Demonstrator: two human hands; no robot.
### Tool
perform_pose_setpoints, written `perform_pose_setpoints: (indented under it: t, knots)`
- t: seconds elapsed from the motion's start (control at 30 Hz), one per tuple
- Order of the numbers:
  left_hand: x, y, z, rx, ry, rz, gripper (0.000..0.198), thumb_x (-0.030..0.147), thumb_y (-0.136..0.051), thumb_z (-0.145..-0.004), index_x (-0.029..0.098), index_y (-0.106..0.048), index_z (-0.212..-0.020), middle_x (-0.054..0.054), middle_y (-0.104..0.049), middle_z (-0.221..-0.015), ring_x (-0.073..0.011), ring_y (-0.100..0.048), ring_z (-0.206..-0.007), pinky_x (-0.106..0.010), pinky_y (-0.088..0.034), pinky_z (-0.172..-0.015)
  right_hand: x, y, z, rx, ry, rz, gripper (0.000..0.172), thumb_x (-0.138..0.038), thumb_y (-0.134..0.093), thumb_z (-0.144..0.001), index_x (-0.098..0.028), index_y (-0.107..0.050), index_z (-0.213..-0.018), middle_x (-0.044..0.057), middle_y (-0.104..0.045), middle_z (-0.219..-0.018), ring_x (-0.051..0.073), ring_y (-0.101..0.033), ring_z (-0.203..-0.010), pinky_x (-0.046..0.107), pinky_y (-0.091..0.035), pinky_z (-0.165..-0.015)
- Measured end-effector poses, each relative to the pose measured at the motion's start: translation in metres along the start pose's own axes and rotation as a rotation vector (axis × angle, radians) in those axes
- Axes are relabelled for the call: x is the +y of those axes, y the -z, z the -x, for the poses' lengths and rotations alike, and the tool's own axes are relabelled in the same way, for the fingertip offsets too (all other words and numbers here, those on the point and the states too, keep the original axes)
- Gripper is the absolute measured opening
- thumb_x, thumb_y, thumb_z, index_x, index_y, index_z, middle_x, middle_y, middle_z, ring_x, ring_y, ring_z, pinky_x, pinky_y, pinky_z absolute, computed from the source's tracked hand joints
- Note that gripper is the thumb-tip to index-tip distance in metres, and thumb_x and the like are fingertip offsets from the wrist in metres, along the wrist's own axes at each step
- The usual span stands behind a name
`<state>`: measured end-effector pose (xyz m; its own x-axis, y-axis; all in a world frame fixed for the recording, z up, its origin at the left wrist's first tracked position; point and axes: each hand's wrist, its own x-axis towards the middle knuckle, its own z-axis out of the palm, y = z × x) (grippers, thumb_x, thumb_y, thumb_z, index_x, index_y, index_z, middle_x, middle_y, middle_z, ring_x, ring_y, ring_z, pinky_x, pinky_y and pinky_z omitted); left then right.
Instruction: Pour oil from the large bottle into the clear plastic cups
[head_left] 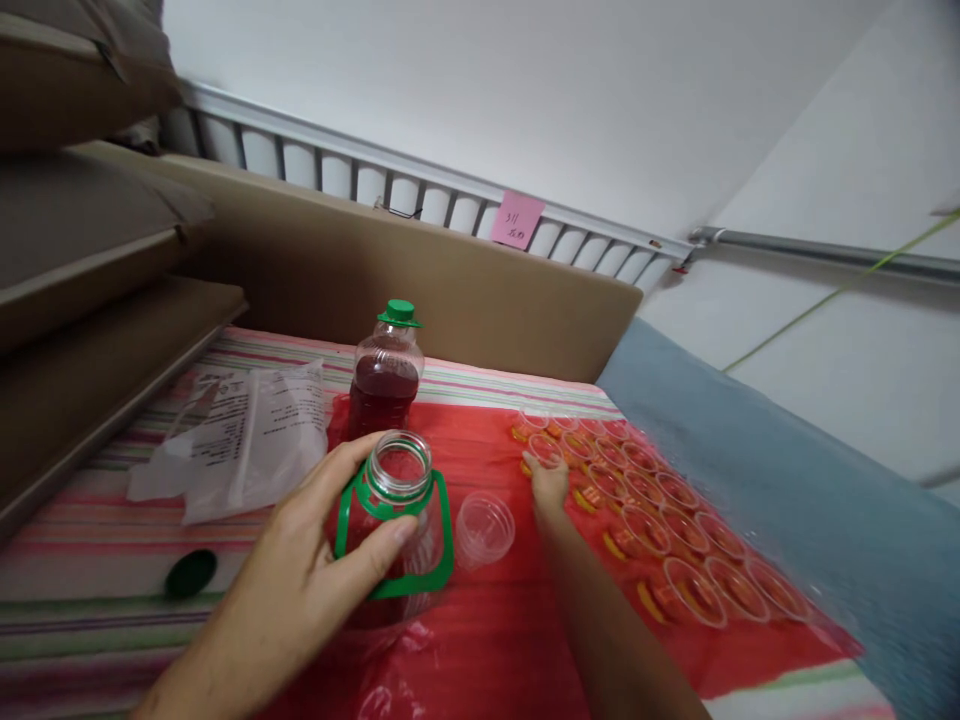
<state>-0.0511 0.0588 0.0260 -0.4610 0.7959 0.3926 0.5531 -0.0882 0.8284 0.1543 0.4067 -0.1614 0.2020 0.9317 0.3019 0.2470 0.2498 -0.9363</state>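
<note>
My left hand (330,555) is wrapped round the neck area of an uncapped clear plastic bottle (401,470), which has a green carrying handle (442,535) about its neck. Beyond it stands a second bottle (385,390), green-capped and partly filled with dark red liquid. Off to the right, my right hand (551,483) grips a clear plastic cup (545,450) at the near-left edge of rows of similar cups (645,527). Orange and yellow pieces show in or beneath those cups. Between my hands sits another clear cup (485,530), or a small stack of them.
Red plastic sheeting (465,640) covers part of a striped cloth (82,610). A green cap (190,573) and a printed clear bag (255,440) lie at left. Cardboard boxes (90,230) rise on the left, and a cardboard panel (450,290) stands before the radiator.
</note>
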Motion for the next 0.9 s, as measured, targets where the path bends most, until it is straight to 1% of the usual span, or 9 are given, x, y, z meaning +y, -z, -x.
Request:
perform_pose_setpoints:
  t: [0.1,0.2,0.3,0.4,0.47,0.6,0.7,0.77,0.9]
  knots:
    - [0.003,0.0,-0.001,-0.004,0.004,0.021,0.041,0.045,-0.061,-0.081,0.037,-0.051,-0.12,0.003,-0.064,-0.118,-0.0227,-0.059,-0.107,-0.034,-0.048,-0.094,-0.008,0.007,0.001,0.073,-0.115,0.024,0.063,-0.053,-0.073,-0.047,-0.018,-0.049,-0.093,0.007,-0.062,-0.091,0.031,-0.059,-0.101,0.047,-0.044,-0.093]
    - [0.006,0.001,-0.002,-0.027,0.011,0.04,0.041,0.043,-0.061,-0.081,0.035,-0.051,-0.12,0.002,-0.064,-0.117,-0.0231,-0.059,-0.106,-0.038,-0.045,-0.097,-0.034,0.021,0.01,0.028,-0.124,-0.017,0.065,-0.054,-0.075,-0.047,-0.019,-0.048,-0.095,0.007,-0.063,-0.098,0.028,-0.06,-0.103,0.045,-0.044,-0.095]
    - [0.007,0.003,-0.002,-0.063,0.035,0.075,0.042,0.039,-0.062,-0.081,0.033,-0.05,-0.121,-0.001,-0.063,-0.119,-0.0243,-0.058,-0.109,-0.042,-0.043,-0.099,-0.079,0.038,0.025,-0.086,-0.068,-0.099,0.063,-0.051,-0.076,-0.05,-0.02,-0.048,-0.098,0.009,-0.064,-0.106,0.026,-0.061,-0.106,0.041,-0.046,-0.095]
    - [0.008,0.004,-0.002,-0.079,0.027,0.104,0.042,0.036,-0.061,-0.081,0.029,-0.05,-0.121,-0.004,-0.062,-0.123,-0.0255,-0.057,-0.113,-0.045,-0.041,-0.1,-0.14,0.052,0.047,-0.252,0.001,-0.208,0.06,-0.049,-0.078,-0.055,-0.022,-0.05,-0.101,0.008,-0.065,-0.112,0.026,-0.06,-0.112,0.043,-0.045,-0.098]
    - [0.007,0.005,-0.002,-0.071,-0.003,0.112,0.042,0.035,-0.061,-0.081,0.028,-0.051,-0.121,-0.004,-0.062,-0.123,-0.0253,-0.057,-0.113,-0.045,-0.041,-0.1,-0.182,0.059,0.063,-0.383,0.039,-0.206,0.059,-0.049,-0.078,-0.057,-0.023,-0.051,-0.102,0.009,-0.066,-0.112,0.027,-0.061,-0.112,0.046,-0.046,-0.098]
    - [0.006,0.005,-0.001,-0.043,-0.054,0.131,0.041,0.033,-0.06,-0.08,0.026,-0.052,-0.12,-0.005,-0.063,-0.121,-0.0246,-0.058,-0.112,-0.044,-0.043,-0.098,-0.254,0.065,0.092,-0.623,0.192,-0.068,0.054,-0.051,-0.075,-0.065,-0.022,-0.053,-0.105,0.011,-0.068,-0.112,0.028,-0.064,-0.107,0.045,-0.051,-0.091]
    - [0.005,0.005,-0.001,-0.025,-0.095,0.142,0.04,0.033,-0.06,-0.08,0.025,-0.053,-0.119,-0.006,-0.063,-0.12,-0.0249,-0.059,-0.11,-0.045,-0.043,-0.097,-0.289,0.065,0.109,-0.749,0.326,0.03,0.053,-0.048,-0.073,-0.069,-0.023,-0.052,-0.11,0.011,-0.067,-0.116,0.028,-0.063,-0.108,0.044,-0.053,-0.089]
    - [0.005,0.007,0.0,-0.024,-0.105,0.143,0.038,0.032,-0.059,-0.08,0.026,-0.054,-0.118,-0.007,-0.063,-0.121,-0.025,-0.059,-0.11,-0.046,-0.043,-0.097,-0.305,0.064,0.119,-0.783,0.429,0.113,0.053,-0.045,-0.073,-0.07,-0.023,-0.051,-0.113,0.011,-0.066,-0.117,0.027,-0.062,-0.11,0.045,-0.053,-0.089]
    - [0.007,0.009,0.0,-0.026,-0.085,0.153,0.039,0.032,-0.061,-0.079,0.024,-0.055,-0.117,-0.006,-0.065,-0.118,-0.0243,-0.059,-0.109,-0.043,-0.045,-0.096,-0.327,0.061,0.133,-0.757,0.7,0.313,0.054,-0.045,-0.072,-0.072,-0.023,-0.053,-0.117,0.01,-0.068,-0.111,0.028,-0.064,-0.104,0.048,-0.052,-0.089]
